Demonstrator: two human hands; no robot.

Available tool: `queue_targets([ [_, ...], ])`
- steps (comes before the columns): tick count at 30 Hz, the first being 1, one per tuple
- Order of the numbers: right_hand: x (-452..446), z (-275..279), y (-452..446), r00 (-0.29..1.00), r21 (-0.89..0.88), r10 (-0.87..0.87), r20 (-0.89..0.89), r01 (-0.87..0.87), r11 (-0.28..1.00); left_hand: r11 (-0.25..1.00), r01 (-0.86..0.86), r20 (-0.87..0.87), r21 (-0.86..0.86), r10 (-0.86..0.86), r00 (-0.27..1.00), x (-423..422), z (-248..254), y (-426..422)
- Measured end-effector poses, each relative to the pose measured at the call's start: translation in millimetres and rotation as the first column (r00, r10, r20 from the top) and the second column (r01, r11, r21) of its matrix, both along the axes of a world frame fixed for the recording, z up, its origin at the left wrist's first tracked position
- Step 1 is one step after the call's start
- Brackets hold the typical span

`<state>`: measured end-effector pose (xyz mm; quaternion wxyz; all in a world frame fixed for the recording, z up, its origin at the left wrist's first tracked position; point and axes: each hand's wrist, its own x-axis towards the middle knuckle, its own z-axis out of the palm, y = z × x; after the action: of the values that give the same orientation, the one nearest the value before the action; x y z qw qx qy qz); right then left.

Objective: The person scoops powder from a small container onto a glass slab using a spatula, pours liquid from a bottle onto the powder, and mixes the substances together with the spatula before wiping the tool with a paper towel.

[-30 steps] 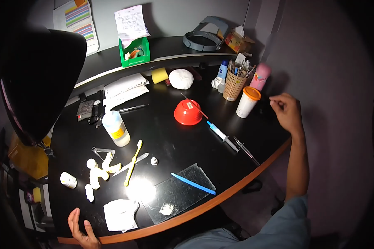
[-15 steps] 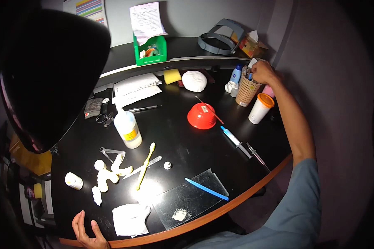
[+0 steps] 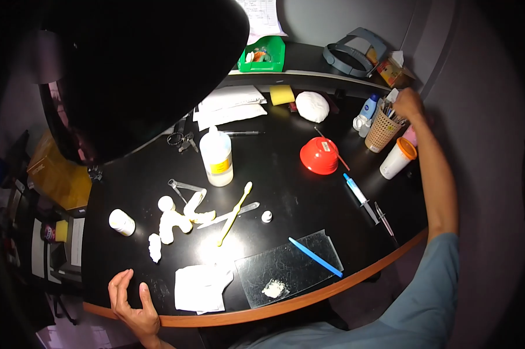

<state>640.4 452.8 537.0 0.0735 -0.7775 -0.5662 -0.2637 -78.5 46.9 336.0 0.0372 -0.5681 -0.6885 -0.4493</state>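
My right hand (image 3: pixel 409 104) is at the mouth of a tan woven basket (image 3: pixel 382 131) packed with thin tools. Its fingers curl down at the rim, and what they hold, if anything, is hidden. Beside the basket stand a blue bottle (image 3: pixel 368 107) and a white cup with an orange lid (image 3: pixel 394 165). At the near left edge of the desk, my left hand (image 3: pixel 133 305) is open, thumb and fingers apart, holding nothing. Nearest to it lie a folded white cloth (image 3: pixel 201 288) and a white toothed piece (image 3: pixel 155 248).
Dental models (image 3: pixel 175 224), a yellow toothbrush (image 3: pixel 236 214), a glass slab (image 3: pixel 256 270) with white powder, and a blue stick (image 3: pixel 315 257) lie in front. Farther back are a squeeze bottle (image 3: pixel 217 163), a red bowl (image 3: pixel 318 157) and a syringe (image 3: pixel 360 198). A dark lamp head (image 3: pixel 146 70) blocks the upper left.
The view has swung left, so the desk things appear farther right. My right hand stays at the basket, and my left hand remains open at the desk edge.
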Motion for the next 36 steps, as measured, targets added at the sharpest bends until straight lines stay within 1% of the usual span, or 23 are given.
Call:
queue_targets([
  [2,9.8,20.2,-5.5,1.000,0.064,0.007,0.017,-0.008,0.998,1.000,0.001,-0.005,-0.003,-0.001,1.000,-0.5,0.7,0.2],
  [3,-0.5,36.5,-20.7,1.000,0.149,0.005,0.001,-0.005,0.989,1.000,0.001,-0.008,-0.008,-0.001,1.000,-0.6,0.5,0.7],
  [4,-17.2,52.2,-43.7,0.996,0.200,-0.027,-0.088,0.044,0.979,1.000,0.003,-0.009,-0.015,-0.003,1.000,-0.4,0.6,0.6],
  [6,7.8,76.4,-67.3,0.999,0.359,0.040,0.001,-0.038,0.933,1.000,0.010,-0.019,-0.027,-0.011,1.000,-0.4,0.8,-0.1],
  [7,-2.0,86.4,-94.7,0.995,0.448,0.100,0.004,-0.092,0.889,0.999,0.013,-0.016,-0.030,-0.013,1.000,-0.6,-0.1,-0.5],
  [8,-28.2,93.6,-129.2,0.992,0.483,0.116,0.043,-0.122,0.867,0.999,0.016,-0.013,-0.031,-0.016,1.000,-0.9,-0.5,-0.6],
  [9,-40.8,92.5,-159.8,0.982,0.520,0.185,0.021,-0.169,0.837,0.999,0.026,-0.018,-0.043,-0.027,0.999,-1.5,-0.1,-1.2],
  [11,-78.6,64.2,-219.4,0.934,0.615,0.356,0.015,-0.289,0.733,0.998,0.036,-0.021,-0.056,-0.038,0.999,-3.4,-1.4,-1.0],
  [12,-97.6,39.9,-247.1,0.864,0.617,0.497,-0.081,-0.348,0.706,0.997,0.041,-0.023,-0.063,-0.042,0.999,-3.8,-1.6,-1.5],
  [13,-117.8,9.2,-273.1,0.765,0.626,0.620,-0.176,-0.400,0.670,0.996,0.052,-0.028,-0.079,-0.054,0.998,-3.4,0.1,-1.4],
  [14,-143.2,-22.8,-299.5,0.639,0.628,0.694,-0.331,-0.399,0.668,0.995,0.059,-0.036,-0.085,-0.062,0.997,-2.3,-0.5,-1.0],
  [15,-164.2,-55.8,-319.2,0.519,0.635,0.762,-0.388,-0.449,0.629,0.994,0.064,-0.047,-0.090,-0.068,0.997,-1.6,-1.0,-0.4],
  [16,-181.8,-85.0,-334.3,0.444,0.626,0.789,-0.424,-0.486,0.610,0.993,0.067,-0.060,-0.095,-0.072,0.996,-1.9,-1.2,-0.3],
  [18,-206.1,-133.2,-354.8,0.329,0.602,0.778,-0.535,-0.498,0.624,0.992,0.074,-0.080,-0.103,-0.082,0.993,-4.6,-3.0,-0.6],
  [20,-218.9,-173.8,-361.7,0.251,0.643,0.755,-0.606,-0.404,0.651,0.992,0.073,-0.094,-0.102,-0.083,0.992,-4.9,-3.5,-0.4],
  [22,-224.9,-191.0,-365.0,0.200,0.636,0.728,-0.656,-0.372,0.676,0.992,0.069,-0.094,-0.102,-0.079,0.992,-3.8,-1.3,0.7],
  [24,-226.7,-196.0,-368.0,0.174,0.619,0.701,-0.692,-0.357,0.700,0.994,0.064,-0.093,-0.088,-0.072,0.993,-4.8,-4.3,1.3],
  [26,-223.3,-194.7,-370.4,0.244,0.528,0.674,-0.698,-0.461,0.713,0.999,0.040,-0.098,-0.036,-0.044,0.994,-6.6,-7.7,3.2],
  [27,-222.4,-195.4,-369.6,0.267,0.527,0.695,-0.668,-0.490,0.695,1.000,0.027,-0.099,-0.013,-0.029,0.995,-7.7,-10.0,3.5],
  [30,-218.8,-192.0,-368.6,0.245,0.486,0.725,-0.643,-0.602,0.634,1.000,-0.028,-0.105,0.008,0.029,0.994,-6.1,-9.2,0.7],
  [31,-217.5,-192.3,-368.9,0.252,0.471,0.728,-0.638,-0.620,0.627,0.999,-0.048,-0.106,0.008,0.049,0.993,-5.0,-8.0,0.8],
  [36,-214.6,-190.4,-370.3,0.201,0.458,0.721,-0.663,-0.653,0.604,0.998,-0.059,-0.160,-0.013,0.056,0.986,-7.0,-9.3,2.3],
])
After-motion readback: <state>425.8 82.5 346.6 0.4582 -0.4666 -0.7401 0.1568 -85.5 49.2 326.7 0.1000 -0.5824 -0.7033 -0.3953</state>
